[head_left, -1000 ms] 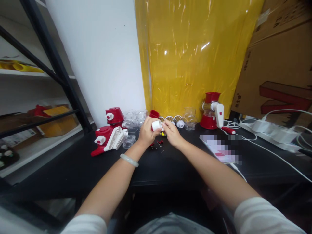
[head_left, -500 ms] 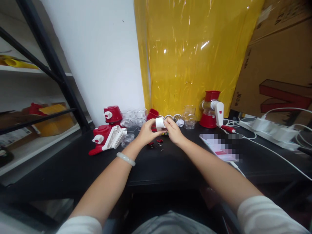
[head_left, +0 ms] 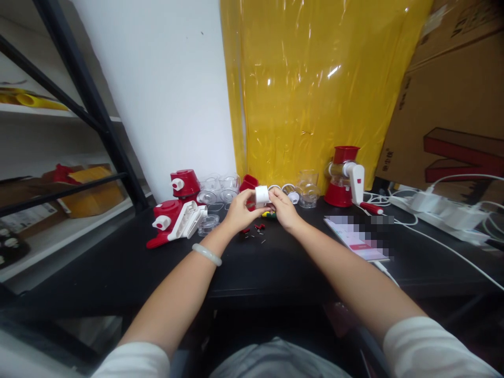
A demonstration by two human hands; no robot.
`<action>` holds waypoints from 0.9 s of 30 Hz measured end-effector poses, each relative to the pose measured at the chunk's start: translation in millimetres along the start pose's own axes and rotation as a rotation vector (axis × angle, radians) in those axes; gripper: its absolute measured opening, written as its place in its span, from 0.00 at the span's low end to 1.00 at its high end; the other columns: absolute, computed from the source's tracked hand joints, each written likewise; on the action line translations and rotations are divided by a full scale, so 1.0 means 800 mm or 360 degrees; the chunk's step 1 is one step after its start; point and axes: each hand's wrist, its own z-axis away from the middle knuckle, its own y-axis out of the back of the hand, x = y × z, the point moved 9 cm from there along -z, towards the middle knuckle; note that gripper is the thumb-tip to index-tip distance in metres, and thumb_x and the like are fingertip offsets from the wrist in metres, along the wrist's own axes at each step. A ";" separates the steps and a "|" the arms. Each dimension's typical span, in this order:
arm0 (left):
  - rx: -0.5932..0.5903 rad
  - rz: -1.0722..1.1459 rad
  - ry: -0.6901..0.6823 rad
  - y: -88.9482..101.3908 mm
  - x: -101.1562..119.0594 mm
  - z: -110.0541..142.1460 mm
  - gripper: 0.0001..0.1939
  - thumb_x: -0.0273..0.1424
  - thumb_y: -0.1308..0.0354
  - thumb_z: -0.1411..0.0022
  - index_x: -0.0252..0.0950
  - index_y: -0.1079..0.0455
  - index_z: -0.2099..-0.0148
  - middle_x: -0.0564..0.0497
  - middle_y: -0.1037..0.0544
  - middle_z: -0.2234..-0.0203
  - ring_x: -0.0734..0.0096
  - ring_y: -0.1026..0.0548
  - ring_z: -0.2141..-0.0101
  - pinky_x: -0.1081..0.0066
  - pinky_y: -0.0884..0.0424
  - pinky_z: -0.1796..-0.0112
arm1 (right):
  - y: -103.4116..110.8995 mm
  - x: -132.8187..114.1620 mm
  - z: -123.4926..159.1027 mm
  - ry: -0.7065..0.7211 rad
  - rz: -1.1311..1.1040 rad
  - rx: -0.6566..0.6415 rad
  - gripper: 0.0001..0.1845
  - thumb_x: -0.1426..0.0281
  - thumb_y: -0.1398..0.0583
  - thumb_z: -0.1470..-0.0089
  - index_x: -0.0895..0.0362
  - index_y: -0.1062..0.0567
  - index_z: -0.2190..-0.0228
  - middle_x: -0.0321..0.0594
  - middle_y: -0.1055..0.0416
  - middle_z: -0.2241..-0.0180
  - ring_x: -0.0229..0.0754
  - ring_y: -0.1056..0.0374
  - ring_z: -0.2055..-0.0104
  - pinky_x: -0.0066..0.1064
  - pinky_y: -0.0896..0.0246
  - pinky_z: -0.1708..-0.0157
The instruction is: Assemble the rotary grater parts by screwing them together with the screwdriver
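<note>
Between my two hands, above the black table, is a short white plastic cylinder (head_left: 262, 196). My left hand (head_left: 240, 212) grips it from the left, thumb below and fingers over its far side. My right hand (head_left: 284, 209) has its fingers closed on the cylinder's right end; whether a smaller part sits in them is hidden. On the table below lie small red parts (head_left: 260, 227) and several tiny screws (head_left: 263, 241). A green and yellow handle (head_left: 269, 214) shows just behind my hands.
Red bases (head_left: 167, 214) and a white crank handle (head_left: 187, 220) lie at left. Clear plastic housings (head_left: 218, 186), a red hopper (head_left: 249, 182) and a drum grater (head_left: 291, 193) line the back. An assembled rotary grater (head_left: 343, 176), a tablet-like screen (head_left: 356, 239) and a power strip (head_left: 441, 218) stand right.
The white cylinder is turned slightly in my hands, and my right fingers have shifted on its end. The whole view has moved a little, and more of the green and yellow handle shows.
</note>
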 end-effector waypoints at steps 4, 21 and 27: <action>0.0018 0.0022 0.0000 -0.002 -0.002 0.001 0.21 0.34 0.28 0.53 0.31 0.29 0.58 0.46 0.23 0.65 0.66 0.23 0.64 0.67 0.25 0.64 | 0.001 0.003 -0.002 -0.0035 -0.0067 -0.0008 0.23 0.50 0.38 0.53 0.54 0.40 0.77 0.26 0.48 0.82 0.30 0.52 0.81 0.25 0.57 0.81; 0.0010 0.0188 0.0056 -0.002 -0.004 0.000 0.24 0.40 0.28 0.54 0.32 0.29 0.58 0.46 0.24 0.64 0.64 0.23 0.63 0.65 0.23 0.64 | 0.002 0.004 -0.002 -0.0085 -0.0211 -0.0015 0.21 0.53 0.37 0.54 0.53 0.39 0.76 0.27 0.49 0.82 0.31 0.54 0.81 0.25 0.56 0.80; -0.0008 0.0154 0.0046 -0.003 -0.010 0.001 0.24 0.39 0.28 0.52 0.33 0.28 0.55 0.45 0.24 0.63 0.63 0.24 0.61 0.65 0.23 0.63 | 0.003 0.004 -0.003 -0.0096 -0.0204 -0.0002 0.20 0.54 0.37 0.54 0.53 0.39 0.76 0.27 0.50 0.82 0.31 0.54 0.81 0.25 0.56 0.81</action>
